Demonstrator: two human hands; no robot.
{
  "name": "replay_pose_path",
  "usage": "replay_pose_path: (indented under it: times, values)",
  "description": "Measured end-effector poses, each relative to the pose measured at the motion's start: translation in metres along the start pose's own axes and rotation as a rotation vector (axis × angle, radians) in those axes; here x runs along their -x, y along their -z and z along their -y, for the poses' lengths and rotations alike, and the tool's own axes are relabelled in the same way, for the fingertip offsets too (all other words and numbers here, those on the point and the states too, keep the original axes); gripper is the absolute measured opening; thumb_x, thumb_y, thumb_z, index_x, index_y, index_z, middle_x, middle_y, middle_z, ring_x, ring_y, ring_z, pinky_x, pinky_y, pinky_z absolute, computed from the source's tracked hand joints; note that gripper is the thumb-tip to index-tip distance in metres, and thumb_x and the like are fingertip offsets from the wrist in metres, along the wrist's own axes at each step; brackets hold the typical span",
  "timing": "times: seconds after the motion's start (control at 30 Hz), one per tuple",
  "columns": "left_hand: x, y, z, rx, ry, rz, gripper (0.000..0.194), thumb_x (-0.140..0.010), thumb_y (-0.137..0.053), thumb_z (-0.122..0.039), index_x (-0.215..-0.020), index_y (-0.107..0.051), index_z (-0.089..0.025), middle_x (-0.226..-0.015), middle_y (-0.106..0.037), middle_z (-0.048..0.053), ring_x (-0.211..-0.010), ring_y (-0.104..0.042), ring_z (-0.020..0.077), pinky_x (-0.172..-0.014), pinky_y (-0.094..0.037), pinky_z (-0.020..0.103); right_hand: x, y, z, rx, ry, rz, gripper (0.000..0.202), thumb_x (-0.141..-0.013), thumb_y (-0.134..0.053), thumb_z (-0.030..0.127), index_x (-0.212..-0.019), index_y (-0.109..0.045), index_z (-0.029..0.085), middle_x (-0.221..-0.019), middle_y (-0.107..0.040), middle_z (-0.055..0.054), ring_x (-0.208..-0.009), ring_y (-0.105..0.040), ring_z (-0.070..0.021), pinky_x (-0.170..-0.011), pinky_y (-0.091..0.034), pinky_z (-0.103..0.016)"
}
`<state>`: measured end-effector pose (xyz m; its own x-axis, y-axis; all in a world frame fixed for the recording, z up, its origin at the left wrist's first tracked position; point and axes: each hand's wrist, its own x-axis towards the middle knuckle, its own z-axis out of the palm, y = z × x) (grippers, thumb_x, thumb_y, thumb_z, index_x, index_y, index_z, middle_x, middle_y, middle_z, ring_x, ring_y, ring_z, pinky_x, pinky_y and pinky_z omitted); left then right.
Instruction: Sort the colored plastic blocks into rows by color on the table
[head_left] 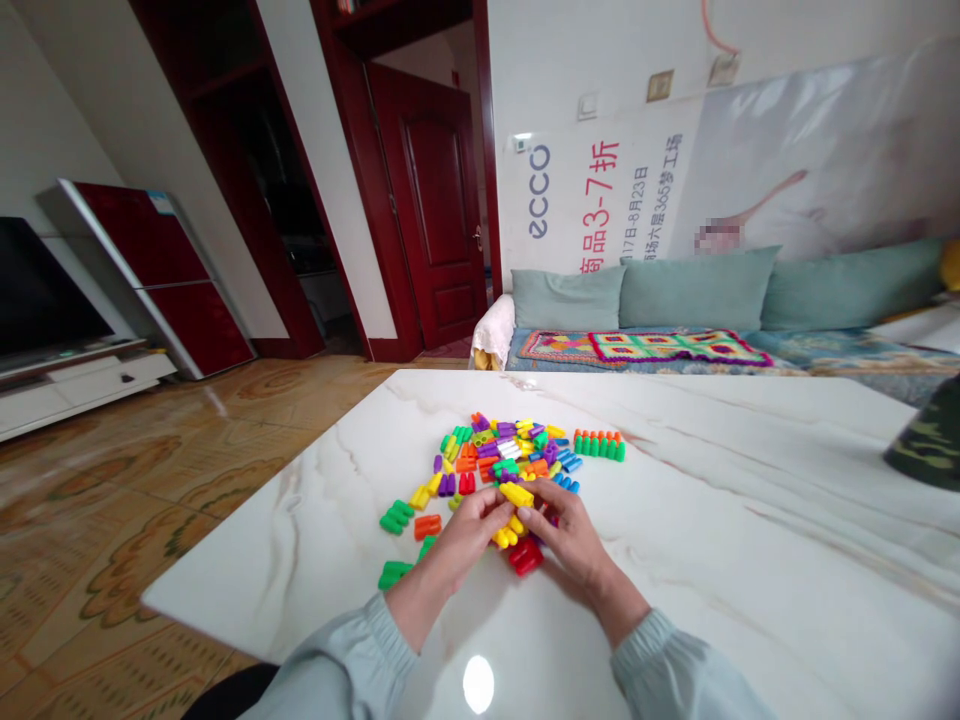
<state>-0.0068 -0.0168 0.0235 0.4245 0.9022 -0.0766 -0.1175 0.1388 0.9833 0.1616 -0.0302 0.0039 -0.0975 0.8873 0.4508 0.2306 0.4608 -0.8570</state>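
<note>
Both hands meet over the near side of a pile of plastic building blocks shaped like joined bullets. My left hand [471,532] is closed, its thumb and fingers pinching yellow toy blocks [517,494]. From the other side my right hand [568,527] grips the same yellow pieces, with its thumb on them. More yellow rounded ends show between the thumbs; whether they are joined to the upper piece I cannot tell. A red block [526,557] lies on the table just below the hands. Beyond the fingers spreads the multicoloured pile [504,450], partly hidden by my hands.
The blocks rest on a white marbled table [300,510]. A joined green-and-orange row [600,446] stands right of the pile. Loose green blocks [396,516] and an orange block [427,527] lie left. A camouflage-patterned object [928,440] is at the right edge. Behind is a sofa [694,290].
</note>
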Motion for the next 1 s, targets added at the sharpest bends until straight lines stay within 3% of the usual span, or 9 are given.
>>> replay_pose_path:
  times: [0.2, 0.37, 0.53, 0.67, 0.8, 0.87, 1.0]
  values:
    - [0.001, 0.001, -0.001, -0.014, 0.028, 0.007, 0.039, -0.075, -0.077, -0.045, -0.098, -0.071, -0.014, -0.086, -0.07, 0.006, -0.071, -0.06, 0.0133, -0.061, -0.04, 0.021, -0.001, 0.002, -0.001, -0.111, -0.064, -0.004, 0.038, -0.087, -0.058, 0.05, -0.101, -0.071, 0.017, -0.086, -0.069, -0.005, -0.075, -0.059, -0.0175, -0.068, -0.047, -0.029]
    - [0.0, 0.001, -0.005, 0.256, 0.075, -0.066, 0.033, -0.079, -0.075, -0.041, -0.093, -0.07, -0.011, -0.086, -0.07, 0.009, -0.073, -0.064, 0.0146, -0.063, -0.049, 0.022, -0.002, 0.002, -0.009, -0.446, -0.197, -0.099, 0.04, -0.086, -0.057, 0.05, -0.105, -0.067, 0.016, -0.066, -0.065, -0.001, -0.06, -0.058, -0.0162, -0.058, -0.047, -0.028]
    - [-0.003, 0.004, -0.014, 0.491, 0.139, -0.107, 0.015, -0.087, -0.064, -0.016, -0.099, -0.069, -0.01, -0.096, -0.07, 0.012, -0.081, -0.068, 0.0148, -0.072, -0.057, 0.024, -0.008, 0.004, -0.012, -0.667, -0.241, -0.262, 0.033, -0.082, -0.061, 0.05, -0.095, -0.064, 0.019, -0.073, -0.067, -0.002, -0.06, -0.06, -0.0162, -0.056, -0.05, -0.029]
    - [-0.004, 0.005, -0.02, 0.55, 0.132, -0.156, 0.03, -0.076, -0.06, 0.009, -0.1, -0.068, -0.008, -0.104, -0.071, 0.012, -0.094, -0.071, 0.0158, -0.085, -0.057, 0.02, -0.013, 0.009, -0.014, -0.798, -0.31, -0.458, 0.031, -0.069, -0.078, 0.042, -0.085, -0.063, 0.021, -0.076, -0.069, 0.0, -0.06, -0.062, -0.014, -0.057, -0.052, -0.026]
    - [-0.005, 0.006, -0.022, 0.66, 0.19, -0.214, 0.011, -0.089, -0.054, -0.001, -0.09, -0.064, -0.005, -0.097, -0.072, 0.017, -0.093, -0.072, 0.0176, -0.08, -0.059, 0.019, -0.013, 0.014, -0.016, -0.853, -0.346, -0.524, 0.035, -0.064, -0.084, 0.04, -0.087, -0.066, 0.021, -0.081, -0.07, -0.001, -0.066, -0.066, -0.0145, -0.058, -0.054, -0.025]
    - [-0.005, 0.006, -0.024, 0.7, 0.237, -0.205, 0.013, -0.095, -0.052, -0.011, -0.091, -0.063, -0.006, -0.093, -0.072, 0.017, -0.087, -0.073, 0.0177, -0.073, -0.061, 0.02, -0.012, 0.015, -0.017, -0.818, -0.335, -0.516, 0.033, -0.066, -0.082, 0.042, -0.086, -0.066, 0.02, -0.082, -0.07, -0.001, -0.064, -0.065, -0.0139, -0.056, -0.053, -0.025]
    - [-0.004, 0.008, -0.024, 0.7, 0.284, -0.17, 0.019, -0.098, -0.05, -0.02, -0.092, -0.062, -0.007, -0.085, -0.072, 0.015, -0.07, -0.071, 0.014, -0.061, -0.06, 0.019, -0.012, 0.017, -0.022, -0.715, -0.264, -0.498, 0.033, -0.072, -0.076, 0.047, -0.066, -0.058, 0.02, -0.059, -0.057, 0.003, -0.05, -0.054, -0.0103, -0.046, -0.044, -0.023]
